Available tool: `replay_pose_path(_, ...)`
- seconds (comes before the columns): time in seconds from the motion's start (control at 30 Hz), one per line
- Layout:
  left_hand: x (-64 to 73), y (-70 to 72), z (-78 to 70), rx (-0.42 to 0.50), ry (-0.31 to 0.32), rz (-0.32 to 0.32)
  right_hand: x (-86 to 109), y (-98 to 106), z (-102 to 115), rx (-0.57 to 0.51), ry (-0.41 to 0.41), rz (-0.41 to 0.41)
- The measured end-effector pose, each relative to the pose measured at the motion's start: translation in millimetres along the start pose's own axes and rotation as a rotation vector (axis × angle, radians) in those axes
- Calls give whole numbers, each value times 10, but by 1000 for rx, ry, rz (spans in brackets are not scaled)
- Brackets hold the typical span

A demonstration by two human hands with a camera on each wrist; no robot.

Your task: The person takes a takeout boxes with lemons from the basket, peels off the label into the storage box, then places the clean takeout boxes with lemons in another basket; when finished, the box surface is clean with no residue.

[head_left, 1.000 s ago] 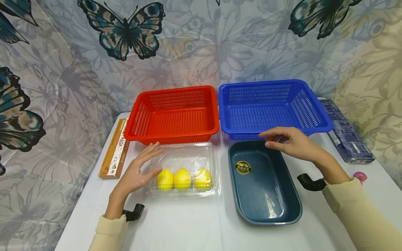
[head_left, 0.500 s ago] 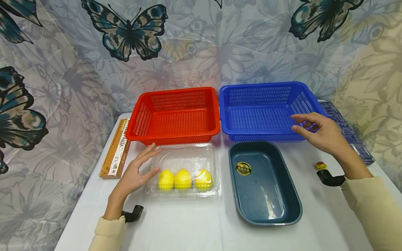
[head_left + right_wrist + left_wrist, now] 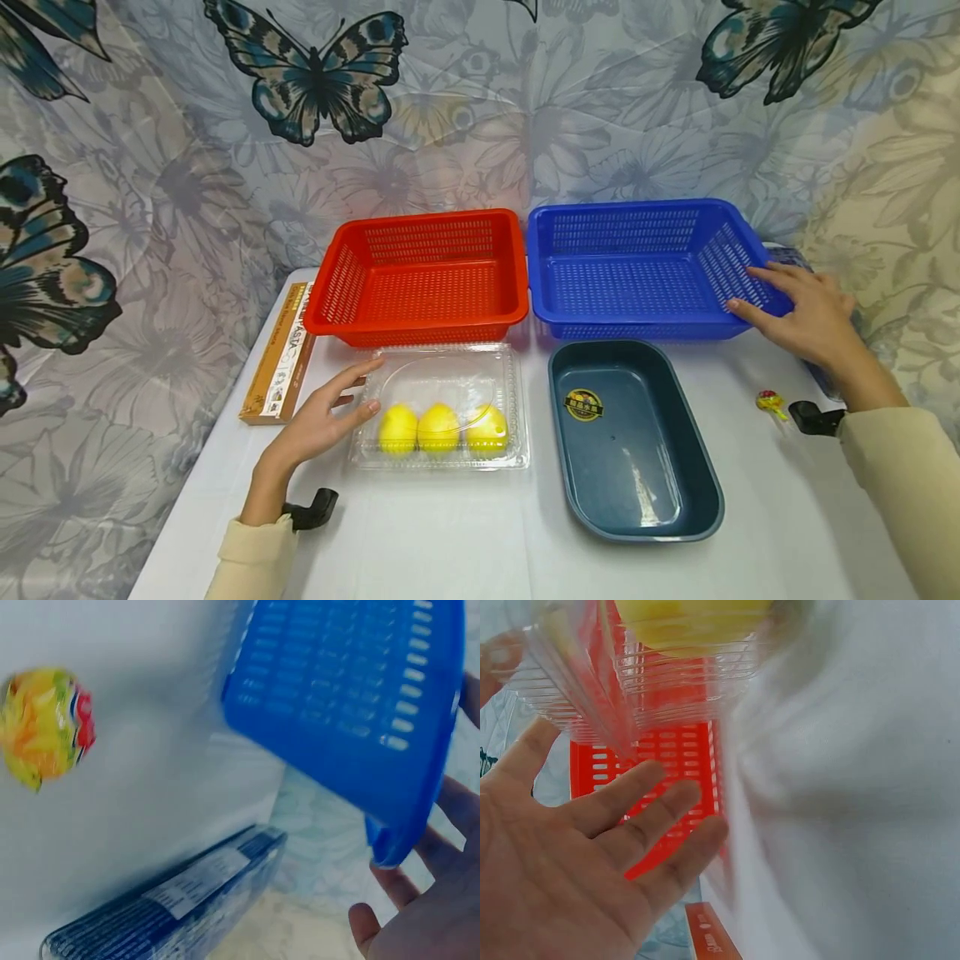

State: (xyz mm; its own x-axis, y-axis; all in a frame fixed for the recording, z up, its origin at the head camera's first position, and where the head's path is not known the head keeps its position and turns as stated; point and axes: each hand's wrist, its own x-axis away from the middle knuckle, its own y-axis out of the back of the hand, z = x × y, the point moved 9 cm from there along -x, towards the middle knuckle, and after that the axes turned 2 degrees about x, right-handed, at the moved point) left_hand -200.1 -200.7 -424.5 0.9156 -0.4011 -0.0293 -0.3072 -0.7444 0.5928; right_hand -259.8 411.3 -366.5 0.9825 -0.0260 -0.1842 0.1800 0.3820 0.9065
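Soft light, slightly blurred wrist views

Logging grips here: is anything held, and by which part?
Nothing appears held: the left hand is spread by the clear container, the right hand by the blue basket.

We see a white-draped surface [image 3: 435,537]. At its back stand a red basket [image 3: 431,287] and a blue basket [image 3: 618,287], side by side; before them lie a clear clamshell box [image 3: 431,375] and a teal tray [image 3: 626,467]. We find a long carton [image 3: 279,358] at left, a lollipop [image 3: 769,401] and a blue packet [image 3: 176,896] at right.
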Motion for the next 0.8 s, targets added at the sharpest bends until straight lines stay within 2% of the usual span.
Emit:
replay_pose_path(0.17, -3, -19, 36, 18, 30, 35, -39, -74, -99, 62, -47, 86)
replay_pose_path(0.4, -24, -26, 74, 15, 59, 45, -74, -153, -155, 65, -65, 156)
replay_pose_path(0.8, -42, -120, 108, 245, 33, 144, -83, -188, -201, 63, -87, 178)
